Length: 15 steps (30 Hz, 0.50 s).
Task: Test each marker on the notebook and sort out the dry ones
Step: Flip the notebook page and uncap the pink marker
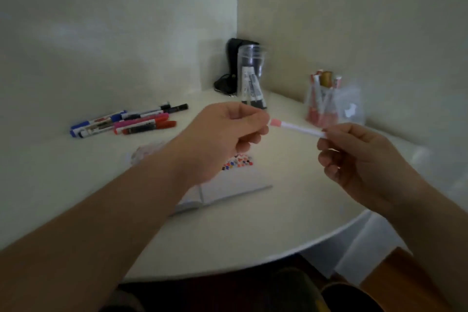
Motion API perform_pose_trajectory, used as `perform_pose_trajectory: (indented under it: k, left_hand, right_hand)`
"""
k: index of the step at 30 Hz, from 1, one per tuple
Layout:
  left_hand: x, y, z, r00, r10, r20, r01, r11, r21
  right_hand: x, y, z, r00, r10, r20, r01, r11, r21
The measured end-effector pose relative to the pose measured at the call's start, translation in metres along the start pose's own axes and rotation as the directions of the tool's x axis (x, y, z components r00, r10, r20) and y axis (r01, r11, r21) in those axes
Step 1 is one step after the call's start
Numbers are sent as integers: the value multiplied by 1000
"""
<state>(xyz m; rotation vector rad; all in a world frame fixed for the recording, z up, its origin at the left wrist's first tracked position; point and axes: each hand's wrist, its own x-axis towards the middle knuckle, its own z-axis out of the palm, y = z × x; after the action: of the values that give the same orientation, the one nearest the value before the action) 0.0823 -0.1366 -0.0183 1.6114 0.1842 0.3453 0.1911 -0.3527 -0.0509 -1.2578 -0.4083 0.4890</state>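
White table (253,235) set in a wall corner. Open notebook (228,187) at its centre, partly under the left forearm, coloured marks on the far page. Above it, left hand (228,134) with fingers curled at the pink end of a white marker (298,128); right hand (359,159) pinches the other end. Loose markers (126,123) far left; clear jar (252,76) of markers far centre; second clear holder (321,101) far right
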Motion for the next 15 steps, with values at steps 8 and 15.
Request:
perform_pose_trajectory:
  k: [8, 15]
  left_hand:
    - [-63, -104, 224, 961, -189, 202, 240, 932, -272]
    - [-77, -251, 303, 708, -681, 188, 685, 727, 57]
  right_hand:
    - [-127, 35, -155, 849, 71, -523, 98, 952, 289]
    - [-194, 221, -245, 526, 403, -749, -267, 914, 304]
